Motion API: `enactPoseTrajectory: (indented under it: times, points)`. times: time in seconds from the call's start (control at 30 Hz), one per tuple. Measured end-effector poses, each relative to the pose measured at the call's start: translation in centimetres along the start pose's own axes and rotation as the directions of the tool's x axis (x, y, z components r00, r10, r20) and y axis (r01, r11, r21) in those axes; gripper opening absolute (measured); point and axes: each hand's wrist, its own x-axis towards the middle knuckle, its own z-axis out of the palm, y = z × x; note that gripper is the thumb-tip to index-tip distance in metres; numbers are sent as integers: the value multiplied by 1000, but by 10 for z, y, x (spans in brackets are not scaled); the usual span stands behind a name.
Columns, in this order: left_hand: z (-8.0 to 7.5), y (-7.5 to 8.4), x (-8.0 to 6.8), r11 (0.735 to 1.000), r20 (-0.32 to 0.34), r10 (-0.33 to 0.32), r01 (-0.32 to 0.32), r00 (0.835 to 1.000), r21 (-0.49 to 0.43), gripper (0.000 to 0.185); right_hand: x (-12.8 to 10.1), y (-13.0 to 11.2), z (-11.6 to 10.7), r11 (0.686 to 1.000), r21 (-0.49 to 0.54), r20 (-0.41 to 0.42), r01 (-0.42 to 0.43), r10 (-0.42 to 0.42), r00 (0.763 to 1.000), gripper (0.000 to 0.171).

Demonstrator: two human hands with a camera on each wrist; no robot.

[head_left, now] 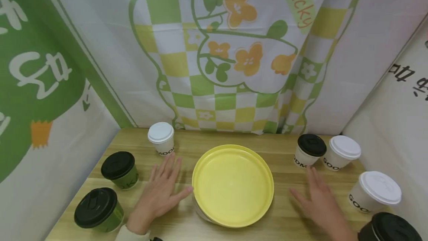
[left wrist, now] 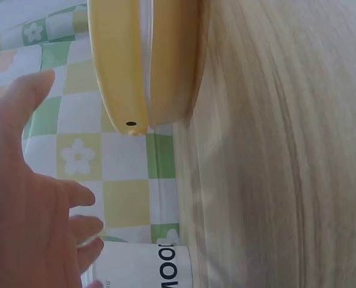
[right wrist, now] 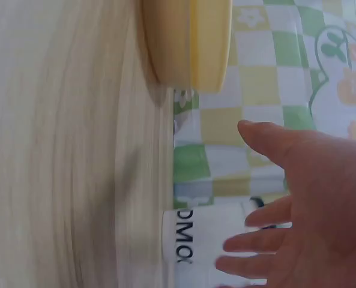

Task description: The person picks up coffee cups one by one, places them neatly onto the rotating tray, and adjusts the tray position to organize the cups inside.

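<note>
**Seven lidded cups, one yellow plate, two flat hands**

Item 1: yellow plate, centre of the head view, lying on the wooden table. I see it edge-on at the top of both wrist views.

Item 2: left hand, lower left of centre, fingers straight and spread, palm down on the table, holding nothing; its thumb tip is just at the plate's left rim.

Item 3: right hand, lower right, fingers straight and relaxed, palm down, holding nothing, near the plate's right rim but apart from it.

Item 4: white-lidded cup, just above the left hand's fingertips.

Item 5: black-lidded white cup, just above the right hand's fingertips, with a second white-lidded cup beside it.

Item 6: two green cups with black lids, far left.

Item 7: third white-lidded cup, right edge; dark-lidded cup, lower right corner.

Item 8: checked flower-print cloth across the upper frame.
</note>
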Motion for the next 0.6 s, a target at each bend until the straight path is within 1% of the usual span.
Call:
enactPoseTrajectory:
  times: [0.07,0.13,0.23,0.27,0.37,0.47,0.53,0.6]
  points:
    - [-1,0,-1,998,25,5,-3,1000,-65,98,5,4,-4,998,49,20,-42,41,999,103]
    - [-2,1,0,989,61,11,-2,998,-151,99,10,9,-9,992,85,39,-96,92,995,102]
    - [-2,2,3,958,141,12,29,990,-285,103,18,18,-15,982,122,15,-143,142,990,97]
    - [-2,2,5,948,164,15,38,986,-315,105,21,20,-16,977,141,8,-157,157,988,96]
    - [0,4,9,926,208,19,62,978,-373,111,32,24,-17,962,205,-16,-180,187,982,95]
    - [3,7,12,910,235,32,69,971,-409,118,43,26,-14,946,257,-13,-199,210,978,95]
    - [5,10,13,900,251,47,68,967,-431,123,49,27,-11,945,261,-25,-197,211,977,93]
    - [9,14,13,897,262,70,53,963,-438,128,54,28,-8,942,268,-36,-202,219,975,95]
